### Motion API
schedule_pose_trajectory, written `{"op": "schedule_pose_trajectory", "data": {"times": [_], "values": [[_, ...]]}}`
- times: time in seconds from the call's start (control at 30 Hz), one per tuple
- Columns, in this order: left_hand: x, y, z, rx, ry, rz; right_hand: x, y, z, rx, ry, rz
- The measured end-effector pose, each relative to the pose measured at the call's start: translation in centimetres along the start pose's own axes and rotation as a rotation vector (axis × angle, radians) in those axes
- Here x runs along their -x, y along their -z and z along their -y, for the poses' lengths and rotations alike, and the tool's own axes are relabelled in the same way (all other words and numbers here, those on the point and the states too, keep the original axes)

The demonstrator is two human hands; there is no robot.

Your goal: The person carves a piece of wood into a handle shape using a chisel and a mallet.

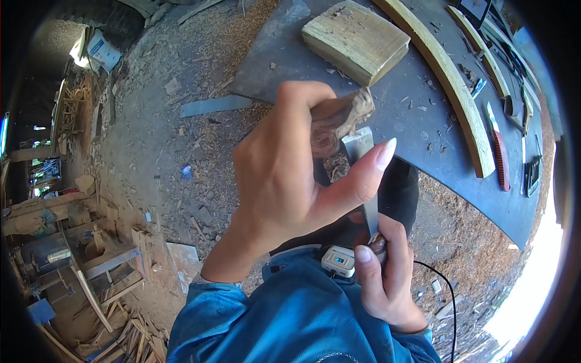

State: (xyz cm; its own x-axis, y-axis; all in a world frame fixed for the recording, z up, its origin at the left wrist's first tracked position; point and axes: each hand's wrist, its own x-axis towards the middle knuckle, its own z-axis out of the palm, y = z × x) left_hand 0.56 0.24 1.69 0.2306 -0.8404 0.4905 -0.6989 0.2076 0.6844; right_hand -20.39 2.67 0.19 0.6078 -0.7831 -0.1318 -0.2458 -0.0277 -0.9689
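Observation:
My left hand [281,160] is wrapped around a brown carved piece of wood [342,121], whose rough, knotty end sticks out past the fingers. My right hand [387,275] grips the brown handle [378,245] of a chisel. Its flat steel blade [360,144] points up and away from me, the broad end right beside the wood. The left thumb stretches across the blade in this view and hides part of it. Both hands are held in front of my body, at the near edge of the dark table [399,136].
On the table lie a thick wooden block [357,39], a long curved wooden strip [451,78], a red-handled knife [500,151] and other tools. A white device [339,260] with a black cable [451,290] rests at my waist. Wood scraps [130,333] and shavings litter the floor.

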Motion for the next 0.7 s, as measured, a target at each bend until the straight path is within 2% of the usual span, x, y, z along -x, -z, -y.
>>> {"op": "schedule_pose_trajectory", "data": {"times": [0.13,0.23,0.43,0.53,0.63,0.7], "values": [[-0.1,-0.1,0.7,-0.09,-0.109,0.002,0.3,0.5,0.5,-0.219,-0.123,0.062],[-0.6,0.0,1.5,-0.123,-0.3,-0.019,0.3,0.7,0.7,-0.289,-0.151,0.086],[0.1,0.0,0.6,-0.075,-0.112,0.111,1.0,-0.4,0.1,-0.229,-0.129,0.029],[0.4,-0.5,0.6,-0.067,-0.096,0.095,0.7,-0.4,0.0,-0.204,-0.15,0.013],[0.9,-0.5,0.0,0.043,0.039,0.109,0.5,-0.7,-0.1,-0.076,-0.041,-0.039],[0.9,0.0,-0.9,0.074,0.083,0.16,0.2,-1.3,-0.9,0.064,0.128,-0.127]]}}
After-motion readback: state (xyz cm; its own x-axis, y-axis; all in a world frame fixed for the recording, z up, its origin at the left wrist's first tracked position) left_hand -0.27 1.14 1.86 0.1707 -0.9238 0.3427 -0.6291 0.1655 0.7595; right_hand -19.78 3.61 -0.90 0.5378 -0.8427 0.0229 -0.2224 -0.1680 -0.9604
